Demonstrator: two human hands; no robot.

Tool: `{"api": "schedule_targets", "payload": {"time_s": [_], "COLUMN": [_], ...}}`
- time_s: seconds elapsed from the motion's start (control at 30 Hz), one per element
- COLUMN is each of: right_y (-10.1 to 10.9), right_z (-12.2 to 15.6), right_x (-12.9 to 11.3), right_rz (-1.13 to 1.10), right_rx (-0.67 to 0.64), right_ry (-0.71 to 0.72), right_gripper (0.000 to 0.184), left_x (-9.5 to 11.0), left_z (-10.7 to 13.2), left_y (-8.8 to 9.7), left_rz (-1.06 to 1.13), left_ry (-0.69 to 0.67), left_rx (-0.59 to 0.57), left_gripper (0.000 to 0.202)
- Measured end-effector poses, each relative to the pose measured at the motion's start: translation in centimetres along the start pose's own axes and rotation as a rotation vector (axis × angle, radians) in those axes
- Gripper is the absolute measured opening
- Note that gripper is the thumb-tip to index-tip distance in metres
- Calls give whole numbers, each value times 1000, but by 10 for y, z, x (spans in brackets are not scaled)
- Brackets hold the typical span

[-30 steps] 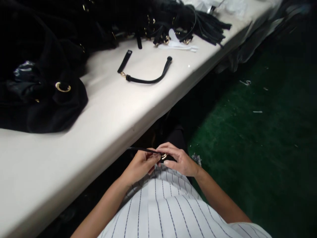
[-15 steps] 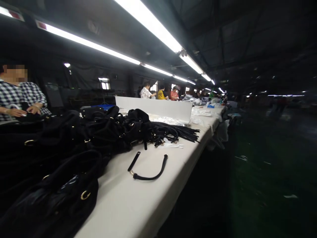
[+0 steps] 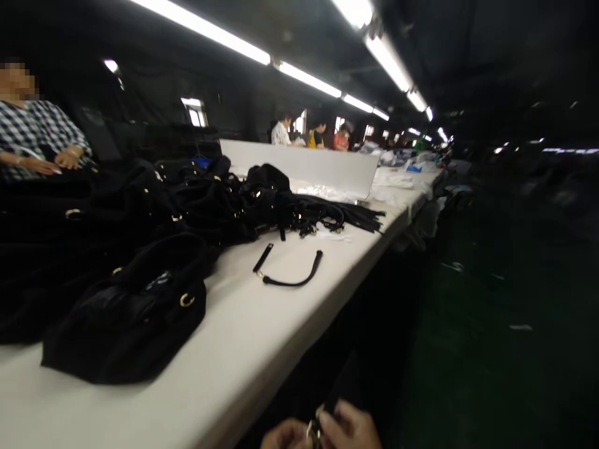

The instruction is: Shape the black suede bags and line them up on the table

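At the bottom edge of the view, past the table's front edge, my left hand (image 3: 286, 434) and my right hand (image 3: 352, 429) are close together. Both have their fingers closed on a black strap with gold-coloured metal fittings (image 3: 314, 431); much of it is hidden by the fingers or lost in the dark. On the white table (image 3: 253, 330) lies another black strap (image 3: 294, 284), bent in a curve, with a gold ring joining its short piece. Left of it sits a black bag (image 3: 126, 343) with gold eyelets.
Black bags (image 3: 112, 199) are heaped along the table's left side. Several thin black straps (image 3: 360, 215) lie in a bundle before a white upright board (image 3: 304, 165). A co-worker in a checked shirt (image 3: 51, 128) stands at the far left; other people work farther back.
The view has tilted downward, so the table contents sit higher up. My two hands, out of sight before, now show at the bottom with a strap between them.
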State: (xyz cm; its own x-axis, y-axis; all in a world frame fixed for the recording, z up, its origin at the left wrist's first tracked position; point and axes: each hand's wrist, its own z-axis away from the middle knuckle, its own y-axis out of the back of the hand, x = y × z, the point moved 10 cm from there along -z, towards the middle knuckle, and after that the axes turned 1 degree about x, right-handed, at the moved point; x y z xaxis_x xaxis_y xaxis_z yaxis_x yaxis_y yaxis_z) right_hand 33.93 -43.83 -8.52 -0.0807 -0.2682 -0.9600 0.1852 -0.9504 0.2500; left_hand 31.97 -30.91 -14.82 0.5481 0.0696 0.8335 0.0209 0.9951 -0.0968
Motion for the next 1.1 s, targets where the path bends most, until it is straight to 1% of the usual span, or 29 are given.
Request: {"api": "schedule_targets", "payload": {"time_s": [0.03,0.07,0.1,0.13,0.2,0.27,0.4,0.53,0.67,0.8,1.0,1.1], "right_y": [-4,-1,2,4,3,0,-4,-4,-1,5,11,11], "right_z": [8,13,16,17,19,22,31,31,30,30,29,29], "right_x": [2,1,-1,-3,2,7,13,13,15,12,-6,-18], "right_rz": [-73,-136,-188,-254,-383,-488,-616,-656,-628,-503,-249,-113], "right_rx": [-48,-29,-10,-5,-5,-9,-2,2,8,12,18,28], "right_ry": [-66,-95,-110,-120,-173,-229,-295,-293,-277,-201,-47,67], "right_gripper": [45,44,41,36,31,28,26,25,25,22,20,16], "left_x": [-7,-3,2,7,13,15,13,12,9,8,10,8], "left_z": [20,38,50,58,63,63,66,65,61,61,63,60], "left_y": [-3,-4,-6,-6,-7,-9,-11,-9,-8,-7,-3,-2], "left_rz": [28,83,113,135,158,169,166,154,152,148,143,159], "left_ry": [11,-39,-63,-66,-44,-22,-26,-47,-24,-23,0,0], "left_rx": [-21,-24,-35,-25,-27,-36,-49,-33,-13,4,56,99], "left_gripper": [64,67,63,55,44,37,34,33,33,33,33,36]}}
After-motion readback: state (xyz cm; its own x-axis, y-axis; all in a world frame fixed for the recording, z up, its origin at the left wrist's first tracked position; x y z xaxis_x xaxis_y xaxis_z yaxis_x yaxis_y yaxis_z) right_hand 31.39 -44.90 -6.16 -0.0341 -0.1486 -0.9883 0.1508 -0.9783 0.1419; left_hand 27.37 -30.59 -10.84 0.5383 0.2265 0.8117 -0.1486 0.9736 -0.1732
